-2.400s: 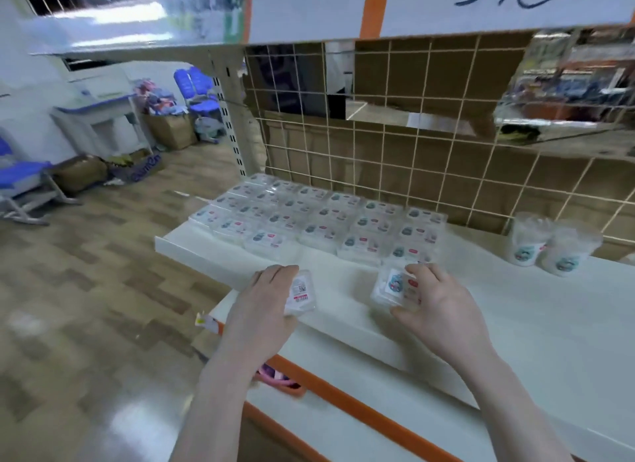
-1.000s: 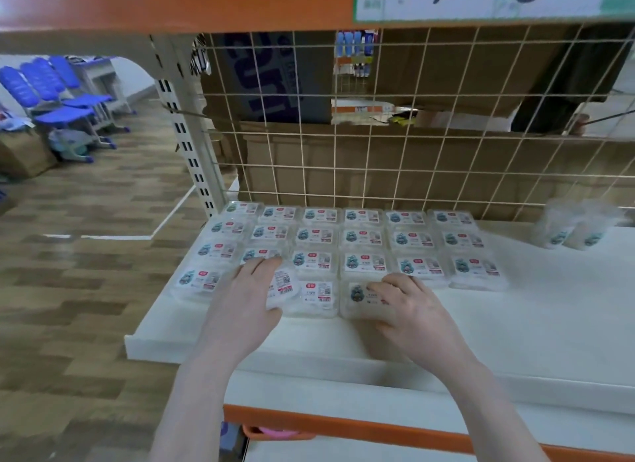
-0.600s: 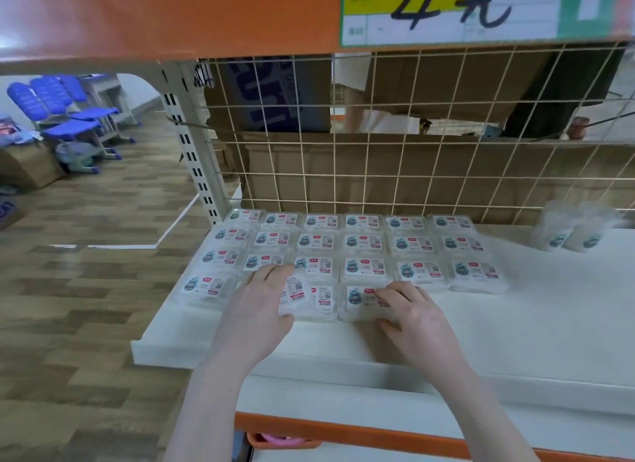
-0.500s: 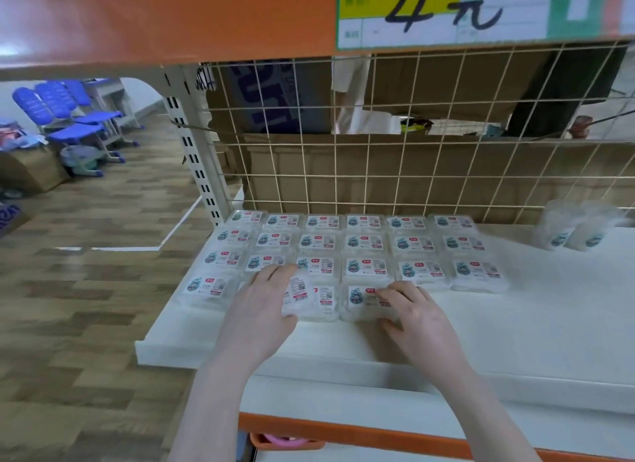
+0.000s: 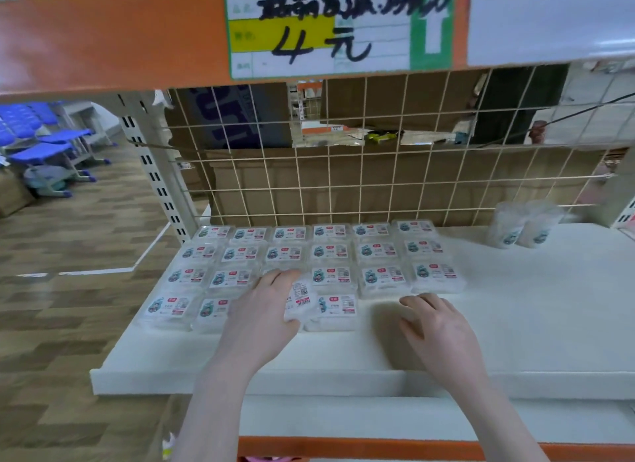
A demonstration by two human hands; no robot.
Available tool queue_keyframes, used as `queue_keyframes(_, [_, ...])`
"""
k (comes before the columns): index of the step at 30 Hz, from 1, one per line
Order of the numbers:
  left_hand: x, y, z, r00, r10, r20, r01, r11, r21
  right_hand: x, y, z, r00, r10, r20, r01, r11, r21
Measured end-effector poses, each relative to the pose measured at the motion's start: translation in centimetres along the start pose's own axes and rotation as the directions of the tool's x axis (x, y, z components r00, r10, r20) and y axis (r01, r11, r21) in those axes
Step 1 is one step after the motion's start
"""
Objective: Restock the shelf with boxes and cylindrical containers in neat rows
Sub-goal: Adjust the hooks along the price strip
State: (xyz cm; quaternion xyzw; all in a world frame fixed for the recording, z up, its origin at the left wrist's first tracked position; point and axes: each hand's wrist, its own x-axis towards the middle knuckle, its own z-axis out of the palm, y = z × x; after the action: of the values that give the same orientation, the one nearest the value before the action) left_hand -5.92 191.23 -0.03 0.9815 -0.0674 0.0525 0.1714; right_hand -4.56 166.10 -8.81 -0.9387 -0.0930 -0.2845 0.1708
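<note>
While the left hand [image 5: 261,310] grips a clear box [image 5: 299,301] at the near row of the white shelf [image 5: 515,324], third slot from the left, it sits tilted, label skewed. Recommend lowering it flat, long axis left-right, matching its neighbours. The right hand [image 5: 434,327] rests empty, fingers loosely curled, near the vacant fifth slot.

left hand [image 5: 261,315] hides box beneath; containers [image 5: 522,226] blurred

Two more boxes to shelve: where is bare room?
Free: white shelf between the clear labelled boxes and the two clear cylindrical containers; front row beside the right hand. Crowded: left, where the left hand grips a box.
</note>
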Motion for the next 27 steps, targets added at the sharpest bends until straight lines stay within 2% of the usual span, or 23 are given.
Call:
queue_keyframes(4, [1.0, 2.3, 0.5, 0.999, 0.037, 0.021, -0.037, 0.999, 0.021, -0.1, 2.5, -0.8, 0.997, 0.07, -0.018, -0.07, 0.997, -0.019])
queue_keyframes(11, [2.5, 6.4, 2.2, 0.989, 0.126, 0.075, -0.124, 0.992, -0.037, -0.4, 5.7, -2.2, 0.987, 0.163, -0.001, -0.163, 0.986, -0.038])
queue_keyframes(18, [3.7, 9.6, 4.3, 0.967, 0.202, 0.156, -0.198, 0.979, -0.042, -0.6, 7.9, -3.1, 0.982, 0.19, 0.013, -0.19, 0.982, -0.023])
queue_keyframes(27, [4.3, 10.6, 6.8, 0.958, 0.187, 0.216, -0.185, 0.982, -0.03, -0.9, 9.5, -3.2, 0.978, 0.21, 0.01, -0.21, 0.978, 0.003])
